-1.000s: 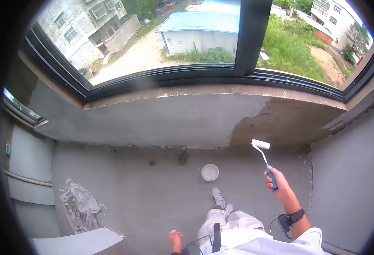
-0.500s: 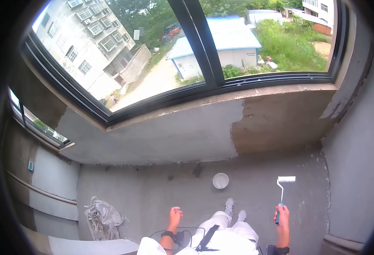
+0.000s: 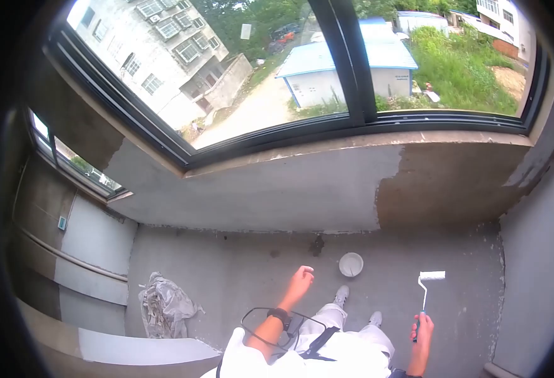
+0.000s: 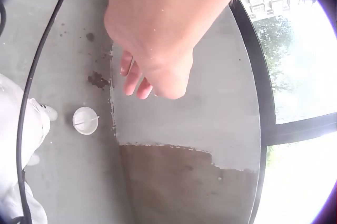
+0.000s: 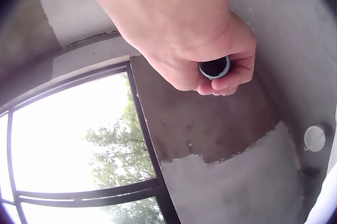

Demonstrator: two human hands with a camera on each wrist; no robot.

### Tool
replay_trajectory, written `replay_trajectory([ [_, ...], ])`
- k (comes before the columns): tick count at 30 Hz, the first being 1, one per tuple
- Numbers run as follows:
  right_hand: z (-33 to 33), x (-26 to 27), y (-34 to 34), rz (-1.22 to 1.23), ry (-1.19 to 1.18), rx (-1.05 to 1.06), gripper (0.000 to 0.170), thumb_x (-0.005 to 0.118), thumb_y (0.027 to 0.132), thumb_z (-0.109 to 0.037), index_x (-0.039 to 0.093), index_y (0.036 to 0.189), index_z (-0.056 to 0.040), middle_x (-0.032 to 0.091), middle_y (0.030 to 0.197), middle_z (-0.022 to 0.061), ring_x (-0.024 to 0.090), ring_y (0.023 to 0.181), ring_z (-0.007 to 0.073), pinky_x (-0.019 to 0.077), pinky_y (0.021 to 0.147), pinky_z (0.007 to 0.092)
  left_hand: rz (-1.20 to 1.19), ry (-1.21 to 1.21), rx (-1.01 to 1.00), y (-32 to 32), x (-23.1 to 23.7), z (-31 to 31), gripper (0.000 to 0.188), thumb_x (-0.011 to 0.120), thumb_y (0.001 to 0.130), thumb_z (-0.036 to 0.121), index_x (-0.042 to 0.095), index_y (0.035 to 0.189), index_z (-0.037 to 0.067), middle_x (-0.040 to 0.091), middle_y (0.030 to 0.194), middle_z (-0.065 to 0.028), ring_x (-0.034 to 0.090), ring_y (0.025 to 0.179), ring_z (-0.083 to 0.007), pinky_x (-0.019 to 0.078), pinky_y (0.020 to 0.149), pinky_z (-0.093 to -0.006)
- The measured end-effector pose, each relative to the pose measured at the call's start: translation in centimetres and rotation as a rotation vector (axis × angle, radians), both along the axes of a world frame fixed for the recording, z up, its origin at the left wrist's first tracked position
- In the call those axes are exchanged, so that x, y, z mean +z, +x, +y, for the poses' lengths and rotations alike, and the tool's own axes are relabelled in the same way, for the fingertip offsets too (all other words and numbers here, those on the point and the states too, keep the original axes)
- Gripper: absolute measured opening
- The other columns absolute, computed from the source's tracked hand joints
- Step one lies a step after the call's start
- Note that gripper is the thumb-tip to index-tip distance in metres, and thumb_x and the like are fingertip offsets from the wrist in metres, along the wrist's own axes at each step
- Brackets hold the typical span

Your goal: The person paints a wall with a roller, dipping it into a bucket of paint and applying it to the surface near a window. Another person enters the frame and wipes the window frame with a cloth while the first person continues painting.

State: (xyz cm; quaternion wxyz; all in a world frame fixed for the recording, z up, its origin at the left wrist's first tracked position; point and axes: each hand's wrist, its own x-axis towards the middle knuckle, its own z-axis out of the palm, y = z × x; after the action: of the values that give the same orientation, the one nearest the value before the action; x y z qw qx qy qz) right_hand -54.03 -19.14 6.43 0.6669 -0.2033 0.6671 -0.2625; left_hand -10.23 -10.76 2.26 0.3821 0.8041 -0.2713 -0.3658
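My right hand (image 3: 422, 329) grips the blue handle of a paint roller (image 3: 432, 276), whose white sleeve is raised ahead of the fist. In the right wrist view the fingers wrap round the handle (image 5: 215, 68), seen end-on. My left hand (image 3: 301, 278) holds nothing; its fingers hang loosely curled in the left wrist view. Close to it on the floor stands a white bucket (image 3: 351, 264) with a thin stick or handle across it. The low wall (image 3: 277, 195) under the window is light grey on its left and bare brown (image 3: 447, 189) on its right, with a ragged border.
A crumpled plastic sheet (image 3: 167, 305) lies on the floor at left. A dark window frame (image 3: 357, 120) runs above the low wall. Side wall (image 3: 541, 252) at right; pipe (image 3: 75, 259) along the left. A black cable (image 4: 32, 77) hangs by the left wrist.
The view has swung round. My left hand has come up and forward, towards the bucket. My right hand, still holding the roller, has drawn back from the low wall and lowered.
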Motion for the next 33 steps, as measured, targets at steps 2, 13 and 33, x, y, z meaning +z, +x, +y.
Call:
replay_trajectory([
  [2,-0.8,0.6,2.8,0.012,0.038,0.003,0.027,0.051,0.099,-0.035,0.053,0.093,-0.0088,0.046,0.057,0.0002,0.036,0.037,0.0067,0.0271,0.032,0.0233,0.022,0.015,0.016,2.6,-1.9,0.9,0.024,0.049,0.093,0.014,0.058,0.115,0.007,0.066,0.091,-0.0058,0.064,0.079,-0.0141,0.0507,0.069,-0.0294],
  [13,-2.8,-2.3,21.2,0.054,-0.125,-0.154,0.023,0.061,0.095,-0.027,0.049,0.096,-0.0074,0.048,0.064,-0.0001,0.040,0.039,0.0078,0.0312,0.033,0.0249,0.119,0.198,0.166,16.6,-12.1,7.2,0.019,0.054,0.094,0.013,0.044,0.106,0.003,0.057,0.091,-0.0082,0.062,0.075,-0.0183,0.0549,0.067,-0.0316],
  [33,-13.2,-25.9,33.5,-0.494,0.182,-0.123,0.028,0.047,0.102,-0.037,0.045,0.093,-0.0102,0.044,0.062,-0.0012,0.037,0.039,0.0062,0.0308,0.035,0.0231,-0.160,0.669,-0.293,8.7,-30.5,-4.0,0.030,0.058,0.089,0.021,0.054,0.114,0.004,0.067,0.098,-0.0131,0.066,0.086,-0.0274,0.0506,0.079,-0.0391],
])
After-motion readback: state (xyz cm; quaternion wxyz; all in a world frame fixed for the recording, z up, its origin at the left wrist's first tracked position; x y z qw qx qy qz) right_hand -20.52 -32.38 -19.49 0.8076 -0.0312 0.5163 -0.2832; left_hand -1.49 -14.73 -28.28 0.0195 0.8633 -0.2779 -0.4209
